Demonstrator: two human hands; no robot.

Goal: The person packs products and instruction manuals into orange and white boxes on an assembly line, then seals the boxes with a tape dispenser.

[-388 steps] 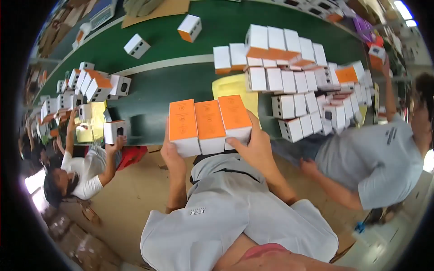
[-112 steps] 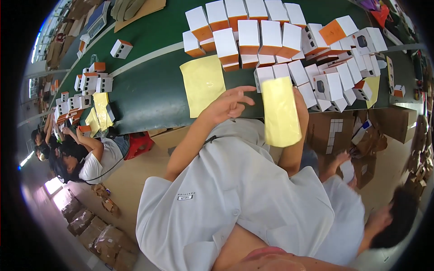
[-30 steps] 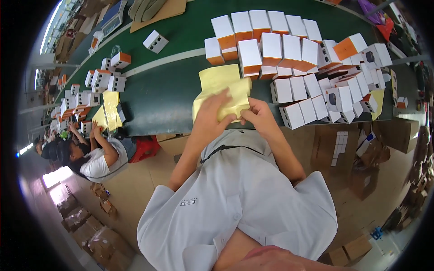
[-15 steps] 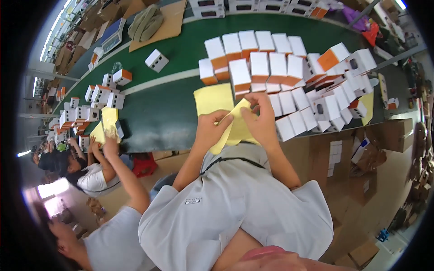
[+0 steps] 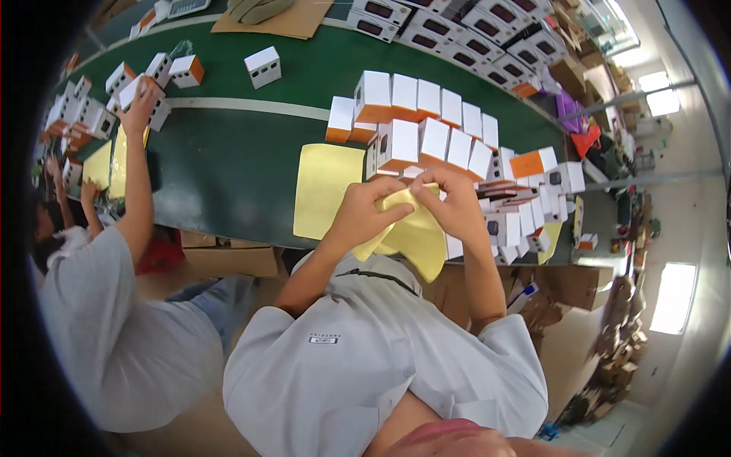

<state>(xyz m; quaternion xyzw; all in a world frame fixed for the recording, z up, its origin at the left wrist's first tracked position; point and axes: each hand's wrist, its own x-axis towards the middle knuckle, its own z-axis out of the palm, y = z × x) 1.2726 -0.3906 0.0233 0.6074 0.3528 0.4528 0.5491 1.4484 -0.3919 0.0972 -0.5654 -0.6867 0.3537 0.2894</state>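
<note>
Well, we count two yellow sheets near us: one crumpled sheet held up between our left hand and right hand, and one flat sheet lying just left of it on the green table. We make out six white-and-orange boxes in the raised back row and four in the row before it; those farther right overlap too much for us to count. One lone white box sits well apart from them, beyond the pale strip. Our elbows are bent, and the hands nearly meet. The left hand pinches the crumpled sheet between thumb and fingers; the right hand pinches its upper edge likewise. Hands and sheet cover some of the front boxes. Beyond, we see stacked boxes with dark windows and a brown cardboard sheet under a folded olive cloth; leftward, a co-worker's hand reaches onto a box.
</note>
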